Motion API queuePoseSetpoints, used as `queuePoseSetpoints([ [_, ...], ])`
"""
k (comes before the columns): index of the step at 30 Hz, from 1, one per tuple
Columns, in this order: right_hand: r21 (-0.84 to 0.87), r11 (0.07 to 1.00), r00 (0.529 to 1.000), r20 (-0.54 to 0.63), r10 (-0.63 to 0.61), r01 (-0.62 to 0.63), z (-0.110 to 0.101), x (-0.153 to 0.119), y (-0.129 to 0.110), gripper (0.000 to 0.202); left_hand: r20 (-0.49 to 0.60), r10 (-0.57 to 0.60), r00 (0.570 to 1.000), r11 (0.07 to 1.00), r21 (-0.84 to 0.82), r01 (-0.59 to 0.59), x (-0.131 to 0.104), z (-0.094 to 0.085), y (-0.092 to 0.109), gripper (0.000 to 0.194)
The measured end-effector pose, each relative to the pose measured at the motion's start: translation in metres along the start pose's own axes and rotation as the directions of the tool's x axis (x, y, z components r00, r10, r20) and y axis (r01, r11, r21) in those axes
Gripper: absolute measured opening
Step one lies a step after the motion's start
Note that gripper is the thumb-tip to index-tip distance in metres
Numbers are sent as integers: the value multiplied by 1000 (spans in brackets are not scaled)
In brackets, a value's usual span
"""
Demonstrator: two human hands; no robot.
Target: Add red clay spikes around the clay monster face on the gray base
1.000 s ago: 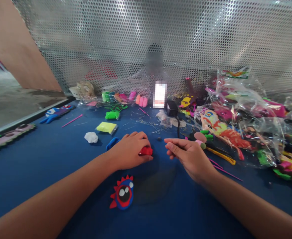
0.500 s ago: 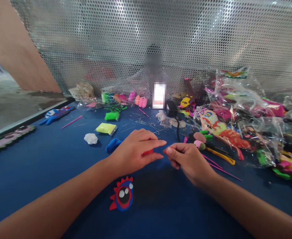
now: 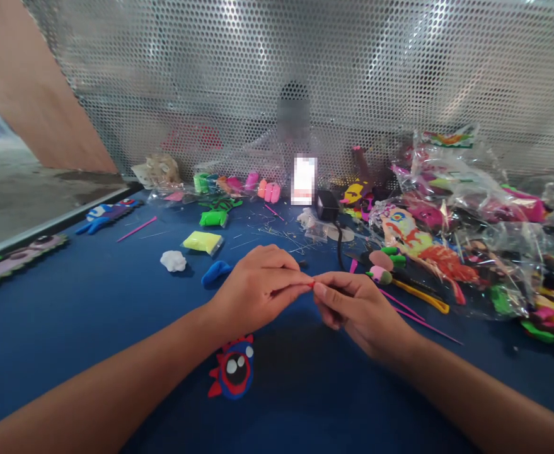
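Note:
My left hand [image 3: 267, 284] is closed in a pinch, thumb and fingertips meeting my right hand [image 3: 347, 299] above the table. Between the two pinches shows a tiny bit of red modelling clay [image 3: 311, 284], mostly hidden by the fingers. Below my left wrist lies a flat clay figure [image 3: 237, 371], blue with red spikes, a dark centre and white dots; the wrist covers part of its top edge. A blue clay lump [image 3: 215, 273] rests just behind my left hand, and a white clay lump [image 3: 173, 261] sits farther left.
Yellow [image 3: 202, 242] and green clay packs [image 3: 213, 218] lie beyond. A phone [image 3: 304, 181] leans near a black adapter [image 3: 326, 205]. Plastic bags [image 3: 451, 183] and clay pieces crowd the right side, with pink tools [image 3: 423, 320] nearby. Perforated metal sheet [image 3: 210, 75] stands behind.
My left thumb and fingers, apart before, have closed together onto the red clay at my right fingertips. The red clay seen inside my left hand is now hidden.

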State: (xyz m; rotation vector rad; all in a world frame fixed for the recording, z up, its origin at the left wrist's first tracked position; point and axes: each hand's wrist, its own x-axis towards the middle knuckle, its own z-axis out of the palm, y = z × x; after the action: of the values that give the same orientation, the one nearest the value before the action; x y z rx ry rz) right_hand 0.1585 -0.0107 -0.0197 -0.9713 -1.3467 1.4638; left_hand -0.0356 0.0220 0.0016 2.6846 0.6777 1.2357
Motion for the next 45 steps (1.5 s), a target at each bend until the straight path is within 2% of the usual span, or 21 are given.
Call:
queuePoseSetpoints([
  [4,42,999,1000,9,-1,1,0,1,1,21,25,-11,1000,999,-49,12,0,0,0,14],
  [10,-28,999,1000,6,-15,15,-1,0,0,22,24,8,1000,998,-56,-6,0,-2,-2,13],
  [15,21,1000,1000,8,0,0,-1,-1,0,20,13,21,1000,999,-46,-21,1,-2,-2,14],
  [22,-113,993,999,-32,-19,15,-2,2,0,25,69,-7,998,999,-50,11,-1,-1,0,21],
  [26,-194,981,999,-39,-29,21,0,2,-3,25,25,8,1000,998,-58,-7,-1,0,-2,18],
  [30,-124,992,1000,-3,-7,7,0,1,0,24,-6,58,998,995,-79,-58,-1,1,-3,12],
  [35,53,999,998,54,12,-14,-2,2,4,22,-43,118,992,990,-67,-121,-1,1,-1,10],
  [39,163,986,996,92,9,-24,-1,2,4,19,-74,121,990,987,-99,-128,-1,1,2,13],
  [45,208,978,994,106,-13,-10,-1,0,4,19,-75,108,991,979,-165,-119,-2,1,4,20],
])
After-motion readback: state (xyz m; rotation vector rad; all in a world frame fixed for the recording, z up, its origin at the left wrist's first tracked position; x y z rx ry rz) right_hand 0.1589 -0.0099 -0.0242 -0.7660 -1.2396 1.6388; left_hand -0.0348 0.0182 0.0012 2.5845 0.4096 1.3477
